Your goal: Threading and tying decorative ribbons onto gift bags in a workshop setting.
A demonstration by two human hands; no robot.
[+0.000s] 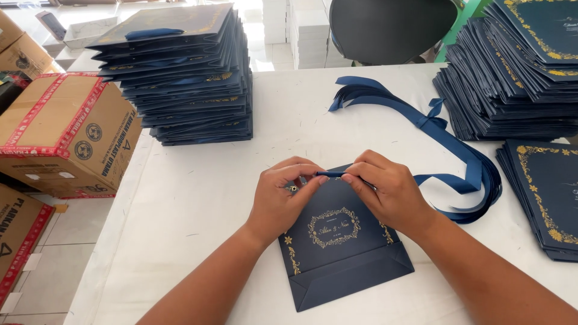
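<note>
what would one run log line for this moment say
left hand: pinching grommet on flat navy paper bag | right hand: holding navy ribbon end at bag top | bag lying on white table

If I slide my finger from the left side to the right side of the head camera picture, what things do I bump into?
Cardboard box → tall stack of dark blue bags → left hand → right hand → bundle of blue ribbons → low pile of flat blue bags with gold edging.
</note>
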